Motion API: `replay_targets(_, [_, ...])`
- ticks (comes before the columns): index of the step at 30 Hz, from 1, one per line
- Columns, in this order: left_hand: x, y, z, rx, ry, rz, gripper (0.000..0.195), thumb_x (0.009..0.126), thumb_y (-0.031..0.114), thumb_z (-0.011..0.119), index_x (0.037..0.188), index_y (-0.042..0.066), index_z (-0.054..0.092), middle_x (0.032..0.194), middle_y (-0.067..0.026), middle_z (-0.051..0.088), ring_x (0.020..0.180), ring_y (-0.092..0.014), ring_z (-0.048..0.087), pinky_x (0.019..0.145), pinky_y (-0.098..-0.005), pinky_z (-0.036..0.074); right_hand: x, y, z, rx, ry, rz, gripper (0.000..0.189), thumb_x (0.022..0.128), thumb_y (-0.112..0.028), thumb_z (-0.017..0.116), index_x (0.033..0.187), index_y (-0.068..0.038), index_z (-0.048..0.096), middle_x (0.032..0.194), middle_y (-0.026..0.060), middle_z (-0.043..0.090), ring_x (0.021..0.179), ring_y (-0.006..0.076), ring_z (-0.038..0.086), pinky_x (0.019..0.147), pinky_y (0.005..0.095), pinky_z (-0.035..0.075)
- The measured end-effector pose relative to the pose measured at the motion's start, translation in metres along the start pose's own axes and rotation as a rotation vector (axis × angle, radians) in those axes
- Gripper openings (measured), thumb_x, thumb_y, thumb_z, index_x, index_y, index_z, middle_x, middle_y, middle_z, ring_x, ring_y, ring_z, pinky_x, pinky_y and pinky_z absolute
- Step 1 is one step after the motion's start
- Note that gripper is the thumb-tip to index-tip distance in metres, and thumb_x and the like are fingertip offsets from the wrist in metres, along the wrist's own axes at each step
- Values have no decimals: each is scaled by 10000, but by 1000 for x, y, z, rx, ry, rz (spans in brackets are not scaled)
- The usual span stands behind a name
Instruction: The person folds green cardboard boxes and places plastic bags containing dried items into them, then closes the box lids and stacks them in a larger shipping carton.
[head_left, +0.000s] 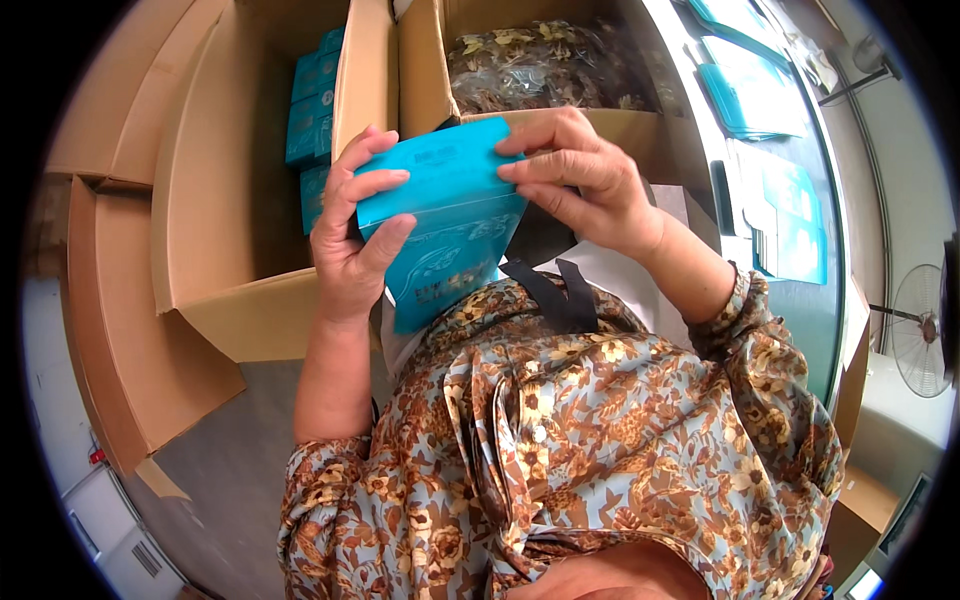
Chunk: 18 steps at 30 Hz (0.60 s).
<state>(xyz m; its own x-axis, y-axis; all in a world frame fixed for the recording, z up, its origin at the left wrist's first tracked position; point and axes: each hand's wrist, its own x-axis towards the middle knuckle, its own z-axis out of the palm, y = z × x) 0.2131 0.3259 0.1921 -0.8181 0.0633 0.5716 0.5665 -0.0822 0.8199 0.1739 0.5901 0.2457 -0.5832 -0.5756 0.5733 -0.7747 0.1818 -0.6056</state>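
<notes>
A teal printed carton is up in front of my body, its top end turned towards me and its printed front slanting down to my waist. My left hand grips its left side, with the thumb on the near face and two fingers over the top end. At the top end's right edge, the thumb and fingertips of my right hand pinch the card. The carton's far side and whatever it contains are hidden.
Left of centre, an open cardboard box holds several stacked teal cartons. Another cardboard box ahead contains items in clear plastic bags. Flat teal carton blanks lie on a table at right. A fan stands beyond.
</notes>
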Motion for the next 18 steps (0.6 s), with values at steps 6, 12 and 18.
replay_targets(6, [-1,-1,2,56,-25,-2,264,858,236,773,1067,102,685,1349,-162,568,1379,-338,417,1142,-471,309,-6,-4,-4,-30,-97,13,237,832,-23,729,1056,-99,746,1119,77,657,1040,269,550,927,373,457])
replay_targets(12, [-5,-6,-5,64,-44,75,257,939,328,672,1014,83,688,1301,-173,599,1373,-344,421,1142,-493,302,-19,-4,-4,297,14,222,395,1023,-324,492,1192,-24,686,1292,153,598,1275,275,498,1096,404,360])
replay_targets(18, [2,7,8,104,25,23,597,1029,542,399,1112,12,662,1413,-219,501,1374,-330,411,1143,-471,306,-11,-7,52,248,112,218,533,1064,-349,342,1468,-8,417,1603,191,242,1495,339,229,1202,433,194])
